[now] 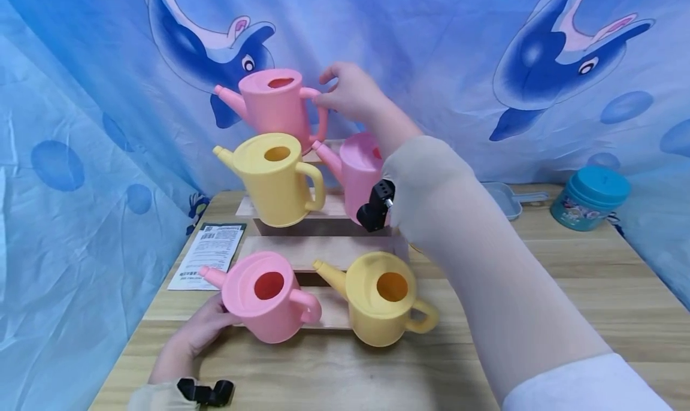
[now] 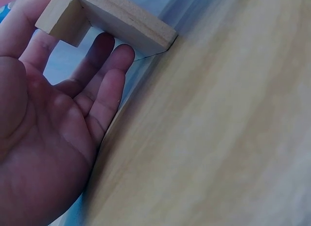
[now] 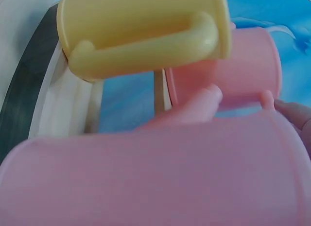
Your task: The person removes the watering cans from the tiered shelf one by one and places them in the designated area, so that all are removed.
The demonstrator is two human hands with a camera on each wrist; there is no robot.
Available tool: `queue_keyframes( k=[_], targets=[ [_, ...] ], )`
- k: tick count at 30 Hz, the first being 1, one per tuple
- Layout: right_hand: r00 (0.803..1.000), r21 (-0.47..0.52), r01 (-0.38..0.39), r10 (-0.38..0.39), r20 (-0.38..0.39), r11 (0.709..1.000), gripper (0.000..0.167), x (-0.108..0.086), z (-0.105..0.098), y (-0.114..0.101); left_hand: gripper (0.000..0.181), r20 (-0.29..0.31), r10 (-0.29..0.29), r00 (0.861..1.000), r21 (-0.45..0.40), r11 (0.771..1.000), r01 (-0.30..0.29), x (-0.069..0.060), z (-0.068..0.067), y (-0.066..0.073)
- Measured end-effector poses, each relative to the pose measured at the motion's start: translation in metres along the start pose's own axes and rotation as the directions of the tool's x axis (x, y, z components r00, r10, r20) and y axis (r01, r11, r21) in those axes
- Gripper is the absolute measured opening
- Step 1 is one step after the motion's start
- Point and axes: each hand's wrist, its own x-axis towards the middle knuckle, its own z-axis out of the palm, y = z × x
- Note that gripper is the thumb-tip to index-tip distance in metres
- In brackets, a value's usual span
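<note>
Beside the handle of the top pink watering can (image 1: pixel 277 105), my right hand (image 1: pixel 350 93) has a fingertip touching the handle's upper part; another finger is raised clear of it. At the right wrist view's edge, part of that hand (image 3: pixel 299 119) meets the same can (image 3: pixel 233 70). My left hand (image 1: pixel 202 330) is at the left side of the lower pink can (image 1: pixel 264 303), some fingers hidden. The left wrist view shows this hand (image 2: pixel 53 124) with relaxed, slightly bent fingers by the wooden stand's end (image 2: pixel 126 24); whether it touches the can is unclear.
The stepped wooden stand (image 1: pixel 323 252) also bears a yellow can (image 1: pixel 275 186), a second pink can (image 1: pixel 358 171) behind my right forearm, and a lower yellow can (image 1: pixel 377 315). A printed packet (image 1: pixel 210 255) lies left. A blue-grey pan (image 1: pixel 501 198) and teal tub (image 1: pixel 590 198) are right.
</note>
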Motion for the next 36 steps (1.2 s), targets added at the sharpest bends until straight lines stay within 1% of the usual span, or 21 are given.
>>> queue_keyframes(
  k=[4,8,13,20,23,28,30,36],
  targets=[
    [1.000,-0.005,-0.019,0.019,0.000,1.000,0.047,0.003,0.006,-0.005,0.055,0.010,0.049,0.999,0.013,0.999,-0.049,0.001,0.001,0.000],
    [1.000,0.012,-0.020,0.020,-0.006,1.000,0.047,0.004,0.007,-0.005,0.055,0.017,0.067,0.998,0.005,0.998,-0.067,0.002,0.002,0.000],
    [1.000,0.023,-0.012,0.012,-0.005,1.000,0.040,0.006,0.008,-0.003,0.056,0.012,0.054,0.998,0.012,0.998,-0.054,0.003,0.002,0.000],
    [1.000,0.002,-0.025,0.025,-0.011,1.000,0.032,0.005,0.006,0.001,0.057,-0.003,0.030,1.000,0.009,1.000,-0.030,0.004,0.003,-0.001],
    [0.999,0.015,-0.030,0.031,-0.017,0.999,0.031,0.004,0.003,0.003,0.057,0.004,0.042,0.999,0.002,0.999,-0.042,0.004,0.003,-0.001],
    [0.999,0.031,-0.040,0.041,-0.025,0.999,0.030,0.002,-0.003,0.010,0.056,0.011,0.056,0.998,0.004,0.998,-0.056,0.003,0.002,0.000],
    [0.998,0.043,-0.051,0.052,-0.026,0.998,0.031,0.001,-0.007,0.014,0.057,0.006,0.043,0.999,0.002,0.999,-0.043,0.002,0.002,0.000],
    [0.995,0.053,-0.083,0.085,-0.046,0.995,0.033,-0.002,-0.015,0.027,0.056,0.000,0.045,0.999,0.001,0.999,-0.045,0.000,0.000,-0.001]
  ],
)
